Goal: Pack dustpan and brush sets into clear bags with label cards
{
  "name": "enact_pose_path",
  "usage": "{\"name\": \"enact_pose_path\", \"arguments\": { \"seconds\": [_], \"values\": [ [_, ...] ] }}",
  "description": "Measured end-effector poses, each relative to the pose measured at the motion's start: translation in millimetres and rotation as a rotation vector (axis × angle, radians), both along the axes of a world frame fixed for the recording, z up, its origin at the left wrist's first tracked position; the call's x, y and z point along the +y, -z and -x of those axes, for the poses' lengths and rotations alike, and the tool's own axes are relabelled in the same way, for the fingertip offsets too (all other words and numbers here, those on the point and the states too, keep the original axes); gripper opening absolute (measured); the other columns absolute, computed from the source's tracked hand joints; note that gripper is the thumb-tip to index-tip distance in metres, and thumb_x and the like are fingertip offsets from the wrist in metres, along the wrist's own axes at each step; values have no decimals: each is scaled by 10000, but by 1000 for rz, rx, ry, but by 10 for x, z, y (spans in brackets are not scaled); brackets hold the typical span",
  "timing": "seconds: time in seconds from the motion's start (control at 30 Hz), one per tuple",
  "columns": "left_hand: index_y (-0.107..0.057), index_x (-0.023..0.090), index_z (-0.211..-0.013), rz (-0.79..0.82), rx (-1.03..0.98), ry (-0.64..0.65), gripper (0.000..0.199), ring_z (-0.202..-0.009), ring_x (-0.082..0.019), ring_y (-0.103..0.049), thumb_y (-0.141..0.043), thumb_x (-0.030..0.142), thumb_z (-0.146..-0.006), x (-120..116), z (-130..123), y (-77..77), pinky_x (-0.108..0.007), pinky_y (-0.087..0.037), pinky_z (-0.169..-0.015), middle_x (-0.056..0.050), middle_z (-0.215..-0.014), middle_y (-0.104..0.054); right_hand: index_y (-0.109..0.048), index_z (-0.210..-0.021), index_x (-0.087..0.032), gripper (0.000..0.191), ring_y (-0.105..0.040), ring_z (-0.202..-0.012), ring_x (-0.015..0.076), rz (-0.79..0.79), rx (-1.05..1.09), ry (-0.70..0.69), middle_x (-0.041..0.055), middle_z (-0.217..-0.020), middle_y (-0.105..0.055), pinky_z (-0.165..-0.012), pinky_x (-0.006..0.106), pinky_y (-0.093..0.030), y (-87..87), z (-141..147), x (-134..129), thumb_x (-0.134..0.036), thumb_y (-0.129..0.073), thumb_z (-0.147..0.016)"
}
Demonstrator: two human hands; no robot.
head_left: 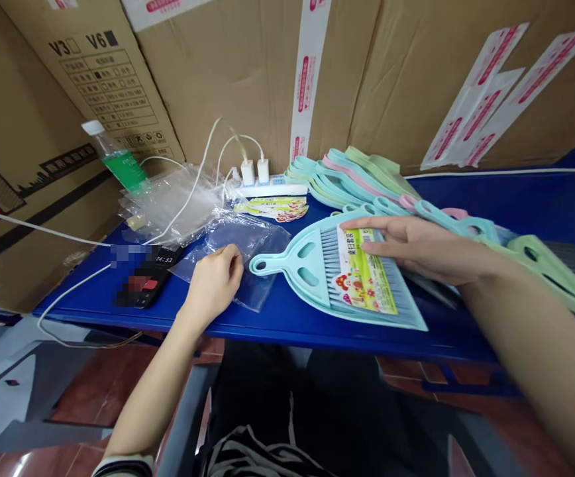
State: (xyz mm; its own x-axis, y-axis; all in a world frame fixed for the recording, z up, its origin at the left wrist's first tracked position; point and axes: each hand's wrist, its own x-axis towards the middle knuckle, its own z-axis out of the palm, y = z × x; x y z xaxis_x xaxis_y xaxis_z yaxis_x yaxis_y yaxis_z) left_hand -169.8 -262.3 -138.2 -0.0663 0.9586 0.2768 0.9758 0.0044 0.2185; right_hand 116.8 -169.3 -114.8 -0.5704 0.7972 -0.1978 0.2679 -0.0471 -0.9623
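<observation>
My right hand holds a light-blue dustpan by its far side, with a matching brush nested in it. The thumb presses a printed label card with a mushroom picture flat on the bristles. The set's looped handle points left. To the left of it, my left hand is closed, knuckles up, on a clear plastic bag that lies on the blue table. Its fingertips are mostly hidden, but the bag's film runs under them.
Behind are stacked pastel dustpans, with brushes to the right. More clear bags, label cards, a power strip with chargers, a green-labelled bottle and a phone with cables share the blue table. Cardboard boxes wall the back.
</observation>
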Motion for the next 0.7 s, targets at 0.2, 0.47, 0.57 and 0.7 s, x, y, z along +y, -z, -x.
{"name": "enact_pose_path", "arguments": {
  "seconds": [0.2, 0.47, 0.57, 0.7],
  "values": [
    [-413, 231, -676, -90, -96, 53, 227, -551, -158, -514, -414, 217, -902, -23, -15, 24, -265, -376, -587, 22, -608, -510, -592, -1325, -214, 569, -663, -1090, 259, 33, 58, 41, 93, -1134, -715, -915, 400, -578, 164, 120, -7, -362, -726, -792],
    [-459, 229, -719, -90, -102, 143, 217, -578, -148, -517, -383, 238, -922, -32, -86, -2, -259, -403, -602, 18, -639, -510, -578, -1313, -235, 588, -643, -1100, 275, 60, 123, 46, 81, -1143, -699, -958, 465, -532, 246, 219, -30, -411, -739, -776],
    [-468, 228, -736, -48, -138, 200, 212, -519, -134, -494, -384, 250, -929, -17, -118, -39, -250, -378, -559, 36, -598, -500, -571, -1314, -253, 619, -632, -1109, 288, 56, 136, 25, 77, -1153, -689, -979, 502, -502, 273, 276, -45, -447, -749, -754],
    [-489, 221, -774, 43, -159, 297, 175, -442, -116, -458, -400, 234, -925, 27, -148, -113, -241, -332, -500, 64, -531, -466, -559, -1317, -241, 676, -619, -1104, 281, 57, 135, 29, 75, -1166, -675, -998, 504, -475, 299, 321, -45, -483, -762, -719]
  ]
}}
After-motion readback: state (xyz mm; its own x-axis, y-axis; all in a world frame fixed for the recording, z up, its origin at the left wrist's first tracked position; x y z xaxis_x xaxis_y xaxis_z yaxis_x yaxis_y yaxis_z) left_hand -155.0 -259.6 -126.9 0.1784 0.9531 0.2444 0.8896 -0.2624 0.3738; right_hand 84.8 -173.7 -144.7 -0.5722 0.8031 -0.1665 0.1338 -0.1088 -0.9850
